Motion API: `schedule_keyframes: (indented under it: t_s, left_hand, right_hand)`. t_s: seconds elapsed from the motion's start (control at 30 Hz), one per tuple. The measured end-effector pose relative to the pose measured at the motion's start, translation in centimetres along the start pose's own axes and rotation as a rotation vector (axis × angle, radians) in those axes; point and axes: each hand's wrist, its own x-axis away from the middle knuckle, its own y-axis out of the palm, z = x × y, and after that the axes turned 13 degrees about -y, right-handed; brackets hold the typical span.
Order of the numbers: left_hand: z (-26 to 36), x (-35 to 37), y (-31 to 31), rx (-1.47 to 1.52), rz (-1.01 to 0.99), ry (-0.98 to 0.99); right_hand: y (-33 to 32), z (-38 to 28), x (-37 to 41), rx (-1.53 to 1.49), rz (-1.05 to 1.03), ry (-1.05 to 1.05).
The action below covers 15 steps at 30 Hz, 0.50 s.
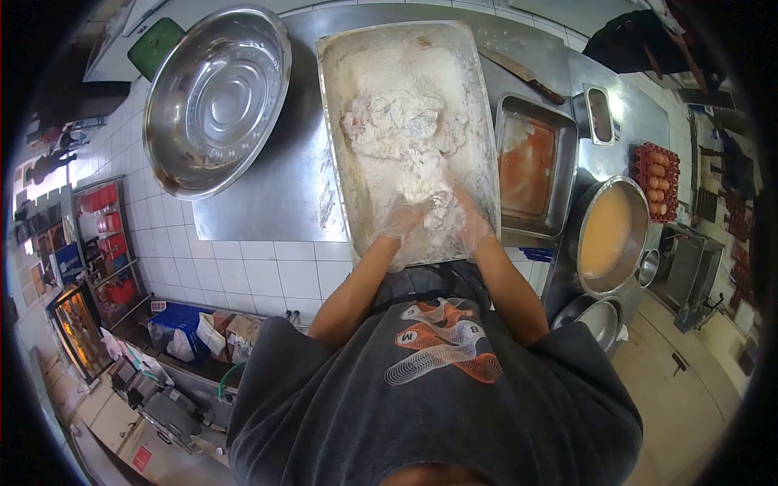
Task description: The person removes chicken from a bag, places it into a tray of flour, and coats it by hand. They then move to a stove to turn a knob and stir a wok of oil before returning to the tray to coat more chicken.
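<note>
A deep metal tray [489,154] of white flour [389,69] lies before me. Several flour-coated pieces of meat [397,117], pink in spots, are heaped in its middle. Both hands wear clear plastic gloves and are down in the near end of the tray. My left hand [405,219] and my right hand [472,217] close in from either side around a floured piece of meat [442,212]. Flour covers the fingertips, so their exact grip is partly hidden.
A large steel bowl [223,105] stands left. Right of the tray are a knife [523,74], a steel pan with reddish liquid [527,166], a small metal container [600,115], a pot of yellowish liquid [606,228] and eggs in a red tray [658,182].
</note>
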Motion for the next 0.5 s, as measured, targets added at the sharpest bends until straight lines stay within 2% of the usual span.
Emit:
schedule_keyframes:
  t_s: [0.03, 0.07, 0.1, 0.17, 0.2, 0.3, 0.37, 0.4, 0.47, 0.5]
  left_hand:
    - [0.1, 0.3, -0.4, -0.048, 0.06, 0.071]
    - [2.1, 2.9, -0.7, 0.016, 0.15, 0.018]
    - [4.2, 5.0, -1.1, 0.078, 0.241, -0.03]
    - [7.6, 7.7, -2.4, 0.141, 0.216, -0.078]
    - [8.3, 8.2, -2.8, 0.175, 0.203, -0.104]
    - [7.9, 7.3, -3.6, 0.578, 0.207, -0.007]
    - [6.8, 5.0, -4.5, 0.409, 0.352, -0.017]
    - [6.7, 4.1, -5.0, 0.323, 0.425, -0.023]
    - [6.9, 2.7, -4.6, 0.015, 0.811, 0.061]
    - [7.2, 1.8, -4.3, -0.145, 0.995, 0.105]
  right_hand:
    - [0.9, -1.0, 0.4, 0.056, -0.009, 0.062]
    - [1.8, -1.9, 1.3, 0.109, -0.012, 0.126]
    - [2.9, -2.3, 1.9, 0.059, 0.003, 0.098]
    - [5.6, -3.2, 2.7, -0.039, 0.025, 0.032]
    - [6.5, -3.9, 3.2, -0.062, -0.033, 0.039]
    - [8.5, -6.0, 4.0, -0.099, -0.164, 0.008]
    - [9.4, -6.8, 3.9, -0.092, -0.199, -0.072]
    - [9.7, -7.2, 4.2, 0.004, -0.098, -0.114]
    - [9.6, -7.9, 5.1, 0.193, 0.116, -0.198]
    - [9.1, -7.8, 4.5, 0.727, 0.17, -0.257]
